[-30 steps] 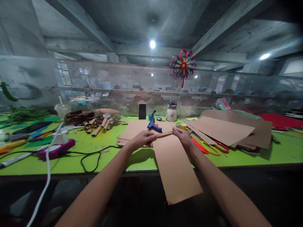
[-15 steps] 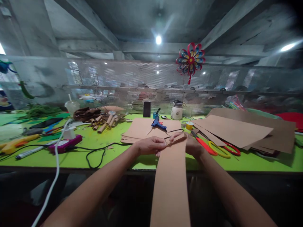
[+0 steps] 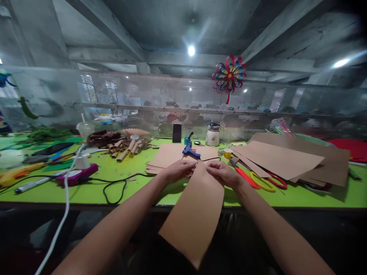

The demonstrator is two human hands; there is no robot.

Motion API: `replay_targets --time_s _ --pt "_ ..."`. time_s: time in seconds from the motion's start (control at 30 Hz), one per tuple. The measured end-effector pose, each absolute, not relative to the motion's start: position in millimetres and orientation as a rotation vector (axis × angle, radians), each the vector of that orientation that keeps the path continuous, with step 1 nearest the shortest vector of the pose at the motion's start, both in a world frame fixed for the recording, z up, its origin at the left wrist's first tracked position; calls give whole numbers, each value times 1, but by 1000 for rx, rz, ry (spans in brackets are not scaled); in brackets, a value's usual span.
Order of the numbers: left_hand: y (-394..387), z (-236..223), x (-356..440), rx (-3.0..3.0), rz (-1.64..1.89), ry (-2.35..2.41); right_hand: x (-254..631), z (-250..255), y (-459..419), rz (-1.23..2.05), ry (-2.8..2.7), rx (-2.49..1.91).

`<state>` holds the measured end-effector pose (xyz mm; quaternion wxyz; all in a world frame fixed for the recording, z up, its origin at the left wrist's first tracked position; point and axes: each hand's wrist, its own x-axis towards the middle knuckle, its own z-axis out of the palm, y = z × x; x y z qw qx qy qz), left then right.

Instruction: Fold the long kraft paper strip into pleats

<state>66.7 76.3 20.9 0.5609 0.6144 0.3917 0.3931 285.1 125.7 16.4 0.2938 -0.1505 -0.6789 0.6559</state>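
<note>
Left hand (image 3: pixel 182 170) fingers pinched nearly closed on paper's top end; right hand (image 3: pixel 221 172) pinching same end, fingers bent. Paper (image 3: pixel 195 208) runs between hands, hangs down past table's (image 3: pixel 86 195) front edge, slightly curved. Just beyond: glue gun (image 3: pixel 191 151) on paper stack (image 3: pixel 164 154). Scissors (image 3: pixel 249 178) right of right hand. Farther back: phone (image 3: pixel 177 133), bottle (image 3: pixel 212 137). Rolls (image 3: pixel 123 153) off left

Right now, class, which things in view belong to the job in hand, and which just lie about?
In the job:
brown paper, pinched by left hand and right hand
stacked sheets, probably
blue glue gun, possibly

Apparently lying about:
lidded bottle
plastic cup
white cable
</note>
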Motion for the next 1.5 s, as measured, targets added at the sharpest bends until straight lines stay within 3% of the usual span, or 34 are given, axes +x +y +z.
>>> replay_targets --time_s 0.17,0.33,0.83,1.23,1.5 --pt "73 29 70 1581 867 979 276 20 119 1349 -2342 -459" --pt "70 31 74 1900 770 1098 270 15 122 1049 -2499 -449" --pt "73 29 59 2193 865 1349 271 10 129 1038 -2236 -654" --pt "77 18 61 2228 622 1211 268 0 130 1065 -2246 -489" --pt "74 20 63 2268 800 1287 270 0 136 986 -2199 -588"
